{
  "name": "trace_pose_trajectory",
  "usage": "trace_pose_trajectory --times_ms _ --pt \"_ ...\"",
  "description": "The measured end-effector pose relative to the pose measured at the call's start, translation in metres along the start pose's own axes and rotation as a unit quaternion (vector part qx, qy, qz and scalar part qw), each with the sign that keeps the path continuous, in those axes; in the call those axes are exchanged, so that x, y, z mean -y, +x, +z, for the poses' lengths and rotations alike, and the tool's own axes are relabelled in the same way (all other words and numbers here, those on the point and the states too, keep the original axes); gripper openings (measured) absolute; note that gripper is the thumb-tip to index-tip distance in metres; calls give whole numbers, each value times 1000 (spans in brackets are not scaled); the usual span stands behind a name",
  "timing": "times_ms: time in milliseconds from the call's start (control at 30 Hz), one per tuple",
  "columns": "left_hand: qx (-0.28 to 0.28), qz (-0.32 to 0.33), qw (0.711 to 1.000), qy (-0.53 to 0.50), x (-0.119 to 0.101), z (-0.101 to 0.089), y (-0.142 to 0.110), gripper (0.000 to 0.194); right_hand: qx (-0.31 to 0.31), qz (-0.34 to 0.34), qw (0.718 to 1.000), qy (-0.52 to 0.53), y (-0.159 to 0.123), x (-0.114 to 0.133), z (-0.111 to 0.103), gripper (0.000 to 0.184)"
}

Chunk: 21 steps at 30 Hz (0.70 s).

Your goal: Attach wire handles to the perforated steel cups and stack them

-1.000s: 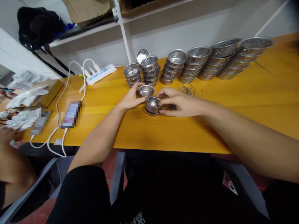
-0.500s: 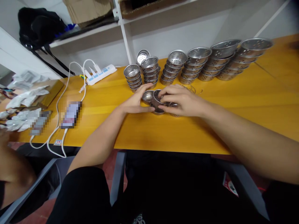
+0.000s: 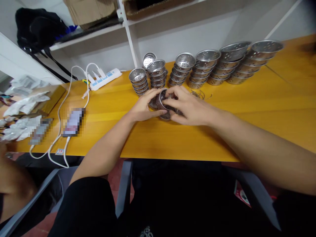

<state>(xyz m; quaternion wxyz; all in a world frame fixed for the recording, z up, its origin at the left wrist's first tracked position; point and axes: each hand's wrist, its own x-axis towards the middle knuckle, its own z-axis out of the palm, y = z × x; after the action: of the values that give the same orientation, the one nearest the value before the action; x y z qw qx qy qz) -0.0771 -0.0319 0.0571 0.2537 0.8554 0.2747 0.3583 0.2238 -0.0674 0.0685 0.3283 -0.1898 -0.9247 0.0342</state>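
The cup [image 3: 160, 104] is between the two hands, near the middle of the tabletop [image 3: 160, 141], tilted with its opening facing right and up. The left hand [image 3: 146, 107] curves widely round it, fingers along the far side and thumb on the near side. The right hand [image 3: 185, 105] has fingers over the rim and inside the opening, thumb low on the near side. Both seem to hold the cup, though blur hides which fingertips press.

A lower cup [image 3: 165, 117] shows just below, by the left thumb, and a side cup [image 3: 153, 103], mostly hidden, lies close against the left fingers. Whether either touches the held one, I cannot tell.

To handle it well, I would let the left hand steady the outer wall while the right does the fine turning, with a light pinch, since thin perforated metal probably slips or catches at the rim. The left knuckles should stay clear of the left stack [image 3: 138, 80] just beyond, and the right wrist clear of the thin loops [image 3: 202, 94]. A knock could topple the stacks [image 3: 181, 72] farther right.
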Motion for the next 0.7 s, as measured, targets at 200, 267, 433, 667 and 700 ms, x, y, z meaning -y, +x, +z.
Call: trace_pose_trajectory --times_ms 200,267,433,667,700 --pt "-8 -2 1000 -8 -2 -5 -1 106 -5 13 1000 -7 -3 -3 -5 18" --pt "-13 -12 1000 -3 -1 -8 -1 107 -13 41 999 20 -4 -5 -5 21" --pt "-15 -17 1000 20 4 -12 -2 110 -27 53 997 49 -2 -8 -7 29" --pt "-16 -23 1000 -10 -6 0 0 116 -45 108 986 116 -3 -11 -2 28" --pt "-16 -24 1000 -13 -6 1 1 117 -47 111 985 124 -3 -11 0 28"
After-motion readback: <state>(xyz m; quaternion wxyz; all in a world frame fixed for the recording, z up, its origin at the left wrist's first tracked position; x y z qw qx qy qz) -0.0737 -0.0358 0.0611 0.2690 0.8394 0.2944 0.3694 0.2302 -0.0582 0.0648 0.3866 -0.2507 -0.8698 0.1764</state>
